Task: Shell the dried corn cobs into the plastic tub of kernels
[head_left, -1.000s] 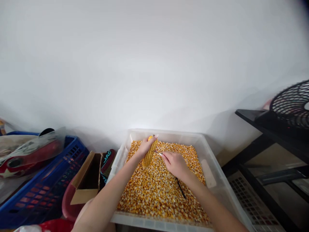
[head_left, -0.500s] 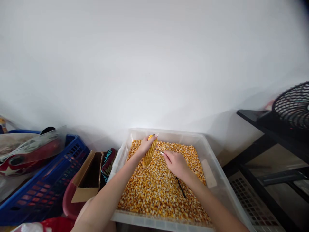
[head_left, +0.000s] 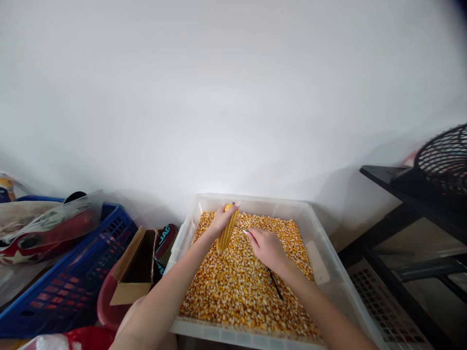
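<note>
An ear of corn (head_left: 226, 233) covered in yellow kernels stands tilted over the bin, and my left hand (head_left: 221, 218) is closed around its upper part, thumb near the top end. My right hand (head_left: 268, 248) is closed on a thin metal rod-like tool (head_left: 240, 227), whose tip points at the ear's right side; whether it touches the kernels I cannot tell. My fingers hide its grip. A black cord or strap (head_left: 276, 284) hangs below my right wrist. Beneath both hands, loose corn kernels (head_left: 233, 291) fill the bottom of a translucent plastic bin (head_left: 317, 228).
To the left are an open cardboard box (head_left: 131, 291), a pink basin (head_left: 106, 306) and a blue crate (head_left: 69, 287) with plastic-wrapped things. A black shelf frame (head_left: 386, 182) carrying a fan (head_left: 447, 158) stands at the right. A white wall (head_left: 233, 97) rises behind the bin.
Almost nothing differs: the whole scene shifts slightly with the head. Both hands keep their holds, and more of the tool's shaft shows between my right fingers and the ear.
</note>
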A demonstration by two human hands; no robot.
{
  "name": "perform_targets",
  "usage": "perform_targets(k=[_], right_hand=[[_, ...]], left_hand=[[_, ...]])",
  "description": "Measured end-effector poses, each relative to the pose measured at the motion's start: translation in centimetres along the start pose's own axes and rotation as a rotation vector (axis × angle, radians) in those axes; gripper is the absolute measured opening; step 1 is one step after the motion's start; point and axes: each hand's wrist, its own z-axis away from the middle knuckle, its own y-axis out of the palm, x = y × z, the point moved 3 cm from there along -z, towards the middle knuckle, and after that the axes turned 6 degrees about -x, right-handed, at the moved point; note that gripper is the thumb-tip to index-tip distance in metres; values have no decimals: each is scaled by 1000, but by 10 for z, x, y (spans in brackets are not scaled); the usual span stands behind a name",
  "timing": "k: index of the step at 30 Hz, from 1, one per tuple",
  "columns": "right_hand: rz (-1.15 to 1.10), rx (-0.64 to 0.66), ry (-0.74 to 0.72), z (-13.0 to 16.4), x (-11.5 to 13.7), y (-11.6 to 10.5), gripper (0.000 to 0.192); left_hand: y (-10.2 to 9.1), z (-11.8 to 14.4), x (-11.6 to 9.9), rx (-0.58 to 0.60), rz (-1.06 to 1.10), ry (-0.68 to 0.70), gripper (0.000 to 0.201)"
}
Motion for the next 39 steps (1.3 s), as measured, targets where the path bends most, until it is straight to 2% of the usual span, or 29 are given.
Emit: perform_targets(k=[6,13,19,25,30,35,39], right_hand=[[39,10,-4,0,3,3,26],[109,56,26,4,6,14,29],[61,63,92,5,4,18,30],[163,76,-10,7,9,19,29],[102,73,55,8,5,22,29],[161,71,-59,9,9,24,31],[144,69,-45,9,7,24,30]], left_hand=[[0,5,-10,-104,-154,146,40],[0,6,-12,-151,-297,216,40],[1,5,-8,-156,-308,202,39],[4,5,-5,-175,-379,226,36],[5,2,0,-181,-448,211,40],[5,3,1,-213,-424,210,40],[8,7,1,-199,-368,200,41]])
